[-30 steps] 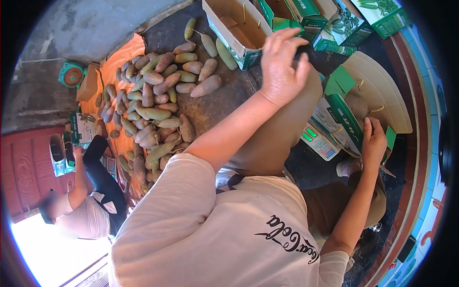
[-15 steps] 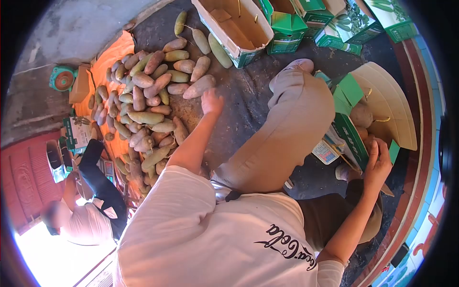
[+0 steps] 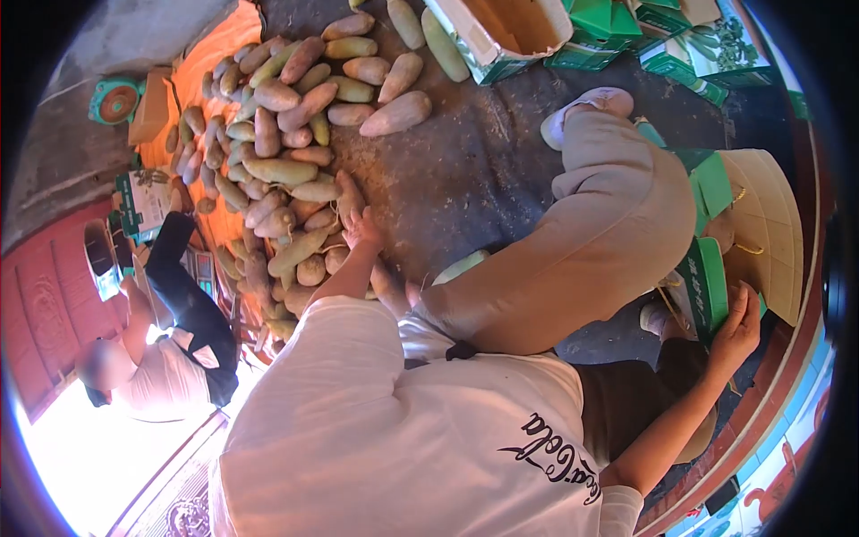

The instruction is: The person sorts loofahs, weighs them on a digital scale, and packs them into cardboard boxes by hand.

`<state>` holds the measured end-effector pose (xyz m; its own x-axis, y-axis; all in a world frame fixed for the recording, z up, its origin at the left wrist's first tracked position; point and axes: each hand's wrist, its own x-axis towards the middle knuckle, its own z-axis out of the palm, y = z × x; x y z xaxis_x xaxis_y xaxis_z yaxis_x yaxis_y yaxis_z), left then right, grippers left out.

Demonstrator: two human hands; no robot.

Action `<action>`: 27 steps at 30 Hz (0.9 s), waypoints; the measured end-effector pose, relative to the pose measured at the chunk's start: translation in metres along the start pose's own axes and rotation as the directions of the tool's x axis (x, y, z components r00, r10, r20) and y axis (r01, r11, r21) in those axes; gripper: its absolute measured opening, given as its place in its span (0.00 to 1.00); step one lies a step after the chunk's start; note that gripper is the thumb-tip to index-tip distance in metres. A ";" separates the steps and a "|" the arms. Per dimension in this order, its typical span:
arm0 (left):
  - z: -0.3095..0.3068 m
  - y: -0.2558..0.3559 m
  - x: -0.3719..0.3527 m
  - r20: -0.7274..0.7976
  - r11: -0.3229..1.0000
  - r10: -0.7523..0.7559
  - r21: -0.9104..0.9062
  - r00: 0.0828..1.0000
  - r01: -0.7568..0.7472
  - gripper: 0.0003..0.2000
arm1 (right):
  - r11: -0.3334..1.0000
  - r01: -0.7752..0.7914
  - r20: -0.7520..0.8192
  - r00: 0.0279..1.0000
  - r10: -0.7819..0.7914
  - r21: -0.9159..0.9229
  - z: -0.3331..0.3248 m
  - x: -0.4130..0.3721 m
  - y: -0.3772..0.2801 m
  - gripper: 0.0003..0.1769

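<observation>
Looks down on a dark floor (image 3: 483,170) that fills the middle of the view. Wears a white shirt (image 3: 376,430) with black script across the whole bottom. Squats with a tan trouser leg (image 3: 591,242) folded over the right half, knee bent high. Faces a pile of gourds (image 3: 277,170), long, brown and green, heaped up the left side, partly on an orange sheet (image 3: 210,45) and partly spilled onto the bare floor. Shares the place with another person (image 3: 157,376) at the far left, in a white top and dark trousers, crouched by the far side of the pile, well apart. Has an open cardboard box (image 3: 519,22) at the top edge, just beyond the pile, with green cartons (image 3: 662,36) beside it to the right. Has a green box (image 3: 702,286) standing at the right, just past the bent knee, with a pale flap raised behind it. Stretches the left hand (image 3: 362,231) to the near edge of the pile, palm down, fingers laid over one brown gourd (image 3: 351,192) that lies there against its neighbours; cannot tell whether closed round it or only resting. Holds the right hand (image 3: 741,322) at the green box, fingers gripping its near rim, thumb hidden. Plants a pale shoe (image 3: 586,103) on the floor near the cartons. Has a single pale green gourd (image 3: 461,266) lying just beside the thigh, apart from the pile.
</observation>
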<state>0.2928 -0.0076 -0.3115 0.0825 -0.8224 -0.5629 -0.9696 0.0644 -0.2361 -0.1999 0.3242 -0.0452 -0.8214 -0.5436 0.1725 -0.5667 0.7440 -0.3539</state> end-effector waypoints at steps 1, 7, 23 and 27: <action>0.006 -0.008 -0.005 0.029 1.000 0.005 0.016 1.000 -0.006 0.31 | 0.999 -0.045 0.019 0.999 0.045 0.024 0.000 0.000 0.001 0.18; 0.014 -0.012 -0.053 0.317 0.978 0.089 0.152 0.944 -0.143 0.33 | 0.997 -0.056 0.013 0.998 0.056 0.052 0.002 0.000 0.002 0.18; -0.068 -0.037 0.082 0.016 0.935 0.048 0.351 0.999 -0.050 0.30 | 0.994 -0.103 0.047 0.994 0.101 0.046 0.001 -0.005 0.011 0.18; -0.068 -0.037 0.091 0.098 0.932 0.060 0.350 0.993 -0.090 0.30 | 0.994 -0.104 0.076 0.992 0.101 0.035 -0.001 -0.003 0.017 0.19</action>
<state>0.3209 -0.1233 -0.3004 0.0469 -0.7576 -0.6511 -0.8310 0.3321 -0.4462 -0.2071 0.3388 -0.0505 -0.8675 -0.4932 0.0656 -0.4754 0.7828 -0.4016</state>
